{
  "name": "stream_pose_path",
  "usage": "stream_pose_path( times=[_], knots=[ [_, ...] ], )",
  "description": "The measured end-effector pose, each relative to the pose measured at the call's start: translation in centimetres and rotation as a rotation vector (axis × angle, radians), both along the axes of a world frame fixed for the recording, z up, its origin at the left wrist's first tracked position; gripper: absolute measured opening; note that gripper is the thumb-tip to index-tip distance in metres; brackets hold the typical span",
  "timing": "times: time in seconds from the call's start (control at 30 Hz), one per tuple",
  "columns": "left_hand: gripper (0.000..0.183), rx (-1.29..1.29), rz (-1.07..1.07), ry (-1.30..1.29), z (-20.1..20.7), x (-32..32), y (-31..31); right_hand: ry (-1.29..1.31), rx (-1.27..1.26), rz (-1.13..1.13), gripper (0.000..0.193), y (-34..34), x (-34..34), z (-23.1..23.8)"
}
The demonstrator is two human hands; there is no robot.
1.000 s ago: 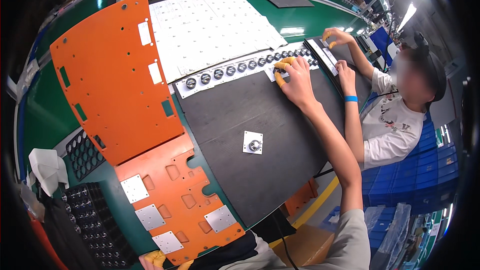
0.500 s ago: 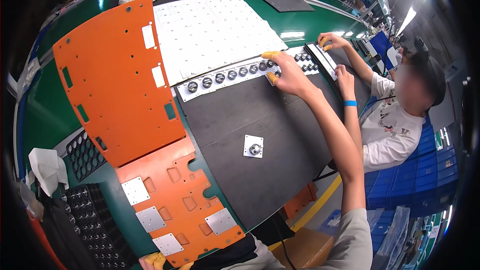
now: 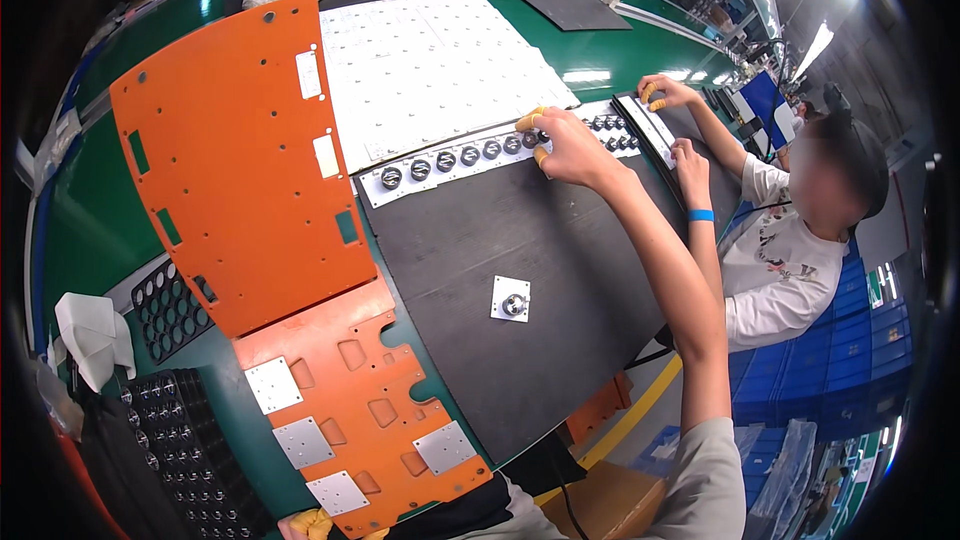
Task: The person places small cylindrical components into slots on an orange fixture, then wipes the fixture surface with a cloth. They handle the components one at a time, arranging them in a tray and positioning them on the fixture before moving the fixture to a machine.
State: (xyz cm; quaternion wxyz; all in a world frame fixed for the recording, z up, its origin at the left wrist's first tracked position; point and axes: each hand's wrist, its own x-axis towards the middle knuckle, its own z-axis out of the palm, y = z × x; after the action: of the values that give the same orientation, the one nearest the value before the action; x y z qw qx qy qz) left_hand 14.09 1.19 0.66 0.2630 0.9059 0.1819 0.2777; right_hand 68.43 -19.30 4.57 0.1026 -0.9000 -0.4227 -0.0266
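My right hand (image 3: pixel 575 150), with yellow finger covers, reaches over a row of white square plates (image 3: pixel 376 194) bearing round black-rimmed lenses. Its thumb and forefinger pinch across one lens plate (image 3: pixel 531 140) in the row, at near and far edges. At the bottom left edge, my left hand (image 3: pixel 308 524) is only partly in view; its covered fingers look curled, and what they hold is hidden. It is beside an orange board (image 3: pixel 380 380) carrying several bare metal plates (image 3: pixel 305 442). A single lens plate (image 3: pixel 511 300) lies alone on the black mat (image 3: pixel 470 250).
A co-worker's hands (image 3: pixel 680 130) hold a long strip (image 3: pixel 655 135) at the row's right end. A large orange panel (image 3: pixel 240 170) and a white studded sheet (image 3: pixel 430 70) lie to the left and behind. A black tray of lenses (image 3: pixel 190 450) stands lower left.
My right hand has shifted slightly left along the row, and its fingers now straddle a plate there. The left hand and the co-worker's hands look nearly unchanged.
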Motion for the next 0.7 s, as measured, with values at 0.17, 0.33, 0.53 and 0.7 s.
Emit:
stream_pose_path(
  times=[0.17,0.33,0.53,0.7],
  knots=[
    [0.055,-0.002,-0.006,0.005,-0.1,-0.1,0.1,-0.024,-0.009,0.007,0.037,0.1,0.1,-0.1],
    [0.055,0.002,-0.008,0.006,-0.1,-0.2,0.1,-0.066,-0.007,0.005,0.038,0.0,-0.2,-0.2],
    [0.055,-0.003,-0.001,0.030,0.4,-0.1,0.0,-0.395,0.186,0.023,0.041,0.1,-3.6,-0.3],
    [0.051,-0.054,0.008,0.002,1.0,0.4,-0.3,-0.264,0.422,-0.123,0.031,-2.6,-13.0,-1.3]
  ],
)
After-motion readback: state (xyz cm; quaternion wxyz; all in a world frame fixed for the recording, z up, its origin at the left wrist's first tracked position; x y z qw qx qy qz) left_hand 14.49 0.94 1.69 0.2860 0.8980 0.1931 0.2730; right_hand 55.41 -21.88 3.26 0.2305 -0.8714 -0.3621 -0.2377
